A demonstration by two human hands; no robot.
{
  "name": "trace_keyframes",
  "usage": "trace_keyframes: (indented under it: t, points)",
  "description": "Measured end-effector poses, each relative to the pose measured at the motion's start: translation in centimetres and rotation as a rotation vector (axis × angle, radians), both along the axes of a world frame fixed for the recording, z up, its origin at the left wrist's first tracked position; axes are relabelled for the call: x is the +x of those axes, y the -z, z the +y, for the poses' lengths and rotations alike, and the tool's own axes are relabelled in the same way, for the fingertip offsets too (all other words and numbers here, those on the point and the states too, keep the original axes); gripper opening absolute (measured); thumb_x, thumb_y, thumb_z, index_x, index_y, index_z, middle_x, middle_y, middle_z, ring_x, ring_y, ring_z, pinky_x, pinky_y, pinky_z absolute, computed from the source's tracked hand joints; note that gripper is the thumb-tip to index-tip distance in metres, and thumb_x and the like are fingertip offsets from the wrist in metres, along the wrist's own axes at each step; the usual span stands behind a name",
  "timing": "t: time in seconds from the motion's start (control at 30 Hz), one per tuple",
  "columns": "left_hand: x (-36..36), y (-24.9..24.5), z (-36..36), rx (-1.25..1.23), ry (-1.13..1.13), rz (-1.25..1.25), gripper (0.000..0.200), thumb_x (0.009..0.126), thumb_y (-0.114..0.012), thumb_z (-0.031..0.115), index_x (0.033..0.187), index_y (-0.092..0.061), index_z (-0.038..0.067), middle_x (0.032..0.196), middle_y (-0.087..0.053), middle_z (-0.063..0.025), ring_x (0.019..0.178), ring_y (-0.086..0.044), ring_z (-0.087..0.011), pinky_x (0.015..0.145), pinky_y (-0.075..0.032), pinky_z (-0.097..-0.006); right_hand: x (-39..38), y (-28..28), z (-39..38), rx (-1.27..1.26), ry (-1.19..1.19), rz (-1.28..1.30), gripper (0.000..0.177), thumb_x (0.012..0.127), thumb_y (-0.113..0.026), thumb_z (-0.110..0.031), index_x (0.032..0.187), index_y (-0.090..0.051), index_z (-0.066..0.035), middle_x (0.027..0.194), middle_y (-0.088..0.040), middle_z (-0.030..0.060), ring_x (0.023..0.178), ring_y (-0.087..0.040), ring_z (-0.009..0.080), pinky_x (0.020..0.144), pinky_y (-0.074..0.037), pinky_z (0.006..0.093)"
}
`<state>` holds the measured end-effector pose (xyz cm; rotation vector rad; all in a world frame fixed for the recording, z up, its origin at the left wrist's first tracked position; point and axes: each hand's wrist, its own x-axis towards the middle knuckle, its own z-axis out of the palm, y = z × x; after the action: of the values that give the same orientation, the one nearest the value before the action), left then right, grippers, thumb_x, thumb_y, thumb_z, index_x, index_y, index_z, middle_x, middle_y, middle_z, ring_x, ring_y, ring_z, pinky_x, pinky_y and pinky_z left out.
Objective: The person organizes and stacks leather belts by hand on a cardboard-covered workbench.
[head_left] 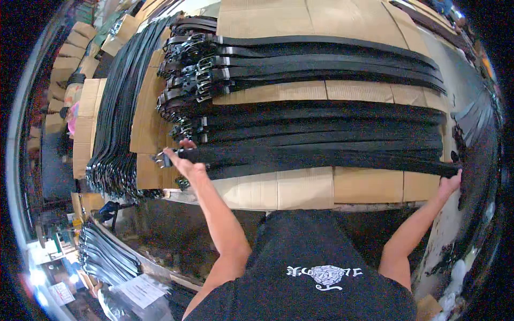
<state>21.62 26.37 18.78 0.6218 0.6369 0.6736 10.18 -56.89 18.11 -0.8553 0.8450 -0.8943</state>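
Left hand [183, 160] grips the belt [321, 156] by its buckle — right hand [448, 184] clasps the tip. Bare cardboard [305, 188] borders the near edge.

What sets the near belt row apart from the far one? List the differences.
The near belt row has the left hand at its buckle end and the right hand at its tip end; the far belt row is untouched. The near belt row spreads wider across the cardboard than the far belt row. Both are black belts laid side by side, buckles on the left.
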Motion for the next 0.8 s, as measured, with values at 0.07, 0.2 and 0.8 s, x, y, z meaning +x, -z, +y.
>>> trace_keyframes:
  t: [0.07,0.2,0.8]
  points:
    - [1.6,1.8,-0.3,-0.070,-0.086,0.009,0.047,0.076,-0.066,0.049,0.084,-0.052,0.005,0.085,-0.061,-0.0090,0.073,-0.060,-0.0200,0.072,-0.051,-0.0287,3.2,0.6,-1.1,-0.003,-0.064,-0.022,0.036,0.090,-0.041,-0.031,0.100,-0.055,0.000,0.090,-0.060,0.0134,0.081,-0.058,0.0298,0.077,-0.049,0.0456]
    - [4.1,6.4,1.1,0.024,-0.161,0.073,0.059,0.073,-0.073,0.039,0.113,-0.050,0.003,0.109,-0.056,-0.0126,0.086,-0.059,-0.0248,0.076,-0.053,-0.0372,9.7,-0.9,3.1,-0.167,0.158,0.263,0.040,0.087,-0.048,-0.038,0.098,-0.058,-0.001,0.086,-0.060,0.0105,0.073,-0.057,0.0267,0.071,-0.049,0.0427]
    - [9.8,17.6,6.3,-1.108,-0.632,-1.525,0.081,0.061,-0.075,0.014,0.131,-0.034,0.010,0.112,-0.058,-0.0075,0.097,-0.058,-0.0223,0.085,-0.046,-0.0340,17.2,12.7,2.2,-0.074,0.429,0.340,0.048,0.084,-0.047,-0.020,0.123,-0.039,0.007,0.119,-0.050,0.0218,0.098,-0.055,0.0346,0.081,-0.050,0.0449]
